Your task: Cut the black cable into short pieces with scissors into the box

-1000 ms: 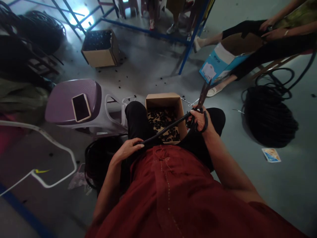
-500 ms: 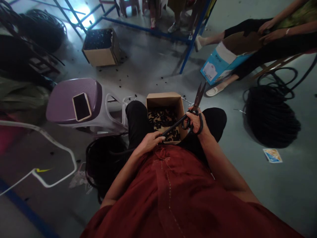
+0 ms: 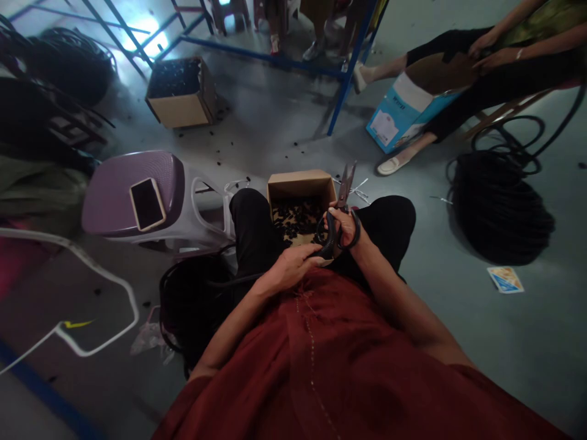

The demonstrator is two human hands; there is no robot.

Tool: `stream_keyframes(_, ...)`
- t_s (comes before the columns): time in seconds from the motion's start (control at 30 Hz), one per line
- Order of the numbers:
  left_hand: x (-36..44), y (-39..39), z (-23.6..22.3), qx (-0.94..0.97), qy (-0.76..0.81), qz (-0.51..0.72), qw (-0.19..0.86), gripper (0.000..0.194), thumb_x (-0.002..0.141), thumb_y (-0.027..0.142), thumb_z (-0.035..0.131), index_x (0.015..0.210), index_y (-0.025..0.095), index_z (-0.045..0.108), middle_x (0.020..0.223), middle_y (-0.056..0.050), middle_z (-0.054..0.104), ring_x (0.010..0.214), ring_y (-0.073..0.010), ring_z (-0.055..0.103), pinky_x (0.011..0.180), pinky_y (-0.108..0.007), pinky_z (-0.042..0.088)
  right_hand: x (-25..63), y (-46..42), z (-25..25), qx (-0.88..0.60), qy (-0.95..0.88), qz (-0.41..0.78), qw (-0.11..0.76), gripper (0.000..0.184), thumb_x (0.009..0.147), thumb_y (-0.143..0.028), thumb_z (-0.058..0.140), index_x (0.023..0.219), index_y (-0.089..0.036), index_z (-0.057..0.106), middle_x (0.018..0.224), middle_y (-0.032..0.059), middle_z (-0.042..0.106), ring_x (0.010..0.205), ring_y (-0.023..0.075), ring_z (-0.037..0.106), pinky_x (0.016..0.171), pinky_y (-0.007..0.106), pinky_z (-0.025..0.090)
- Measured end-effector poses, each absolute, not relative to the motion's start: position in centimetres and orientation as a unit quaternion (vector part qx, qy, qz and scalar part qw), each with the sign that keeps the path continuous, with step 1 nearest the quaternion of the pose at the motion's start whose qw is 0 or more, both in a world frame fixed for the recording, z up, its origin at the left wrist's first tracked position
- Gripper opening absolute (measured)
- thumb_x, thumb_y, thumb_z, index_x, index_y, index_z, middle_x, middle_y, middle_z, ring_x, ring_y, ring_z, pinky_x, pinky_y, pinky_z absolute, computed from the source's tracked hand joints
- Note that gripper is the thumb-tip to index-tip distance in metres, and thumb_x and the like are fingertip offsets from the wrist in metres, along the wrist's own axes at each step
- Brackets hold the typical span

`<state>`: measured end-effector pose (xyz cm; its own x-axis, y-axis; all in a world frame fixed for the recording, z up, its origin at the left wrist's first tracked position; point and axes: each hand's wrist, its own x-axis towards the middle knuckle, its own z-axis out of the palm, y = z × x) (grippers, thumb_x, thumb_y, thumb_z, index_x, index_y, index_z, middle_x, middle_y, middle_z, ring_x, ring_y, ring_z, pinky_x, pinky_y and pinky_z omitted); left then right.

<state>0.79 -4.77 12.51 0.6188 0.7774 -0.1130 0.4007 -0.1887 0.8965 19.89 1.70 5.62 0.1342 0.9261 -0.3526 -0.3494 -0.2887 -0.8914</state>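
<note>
My left hand (image 3: 293,264) is closed around a black ribbed tube (image 3: 329,239), over the near edge of a cardboard box (image 3: 300,179) between my knees. From behind that hand the tube runs back to a dark coil (image 3: 195,299) beside my left leg. My right hand (image 3: 352,233) grips black-handled scissors (image 3: 343,188), blades pointing up and away and slightly apart. Its thumb and fingers also pinch the tube near its far end, so the short stretch between my hands bends upward. Many small black pieces lie inside the box.
To the left, a purple stool (image 3: 110,195) bears a phone (image 3: 147,204). A filled cardboard box (image 3: 181,110) stands further off. At right are a black tube coil (image 3: 499,208) and a seated person with a blue box (image 3: 394,116). A blue metal frame (image 3: 339,104) crosses the back.
My left hand has slid along the tube toward my right hand. My right hand has come left and nearer with the scissors, and the tube between them has gone from straight to bent.
</note>
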Motion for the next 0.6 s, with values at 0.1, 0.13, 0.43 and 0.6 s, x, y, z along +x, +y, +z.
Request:
stream_keyframes(0.1,-0.6,-3.8,11.1,0.730,0.474,0.161,0.465,0.032,0.086,0.028,0.039,0.111,0.018,0.057,0.097,-0.004,0.063,0.083,-0.0139,0.057,0.075,-0.022,0.042,20.1,2.2,5.1,-0.529,-0.240,0.590,0.560,0.036,0.060,-0.030,0.063,0.088,-0.023,0.041,0.063,-0.0066,0.050,0.050,0.0070,0.048,0.043,0.019,0.041)
stream_keyframes(0.13,-1.1,-3.5,10.4,0.722,0.508,0.156,0.443,0.032,0.087,0.028,0.038,0.110,0.018,0.057,0.096,-0.004,0.063,0.081,-0.0140,0.057,0.074,-0.022,0.042,20.2,2.4,4.9,-0.529,-0.240,0.584,0.567,0.037,0.059,-0.029,0.063,0.087,-0.023,0.040,0.062,-0.0073,0.049,0.049,0.0064,0.046,0.042,0.019,0.039)
stream_keyframes(0.43,-0.7,-2.9,8.9,0.718,0.533,0.174,0.412,0.031,0.088,0.031,0.036,0.106,0.018,0.057,0.086,-0.003,0.063,0.077,-0.0137,0.056,0.070,-0.022,0.040,19.6,2.9,5.9,-0.537,-0.345,0.535,0.553,0.038,0.062,-0.033,0.064,0.092,-0.024,0.042,0.069,-0.0055,0.051,0.049,0.0077,0.048,0.043,0.021,0.040)
stream_keyframes(0.6,-1.9,-2.1,9.9,0.714,0.550,0.180,0.394,0.034,0.090,0.034,0.031,0.102,0.016,0.058,0.077,-0.002,0.060,0.068,-0.0116,0.053,0.066,-0.021,0.039,19.1,3.4,7.2,-0.539,-0.372,0.537,0.531,0.039,0.063,-0.034,0.066,0.094,-0.023,0.045,0.068,-0.0052,0.051,0.048,0.0080,0.048,0.042,0.021,0.041)
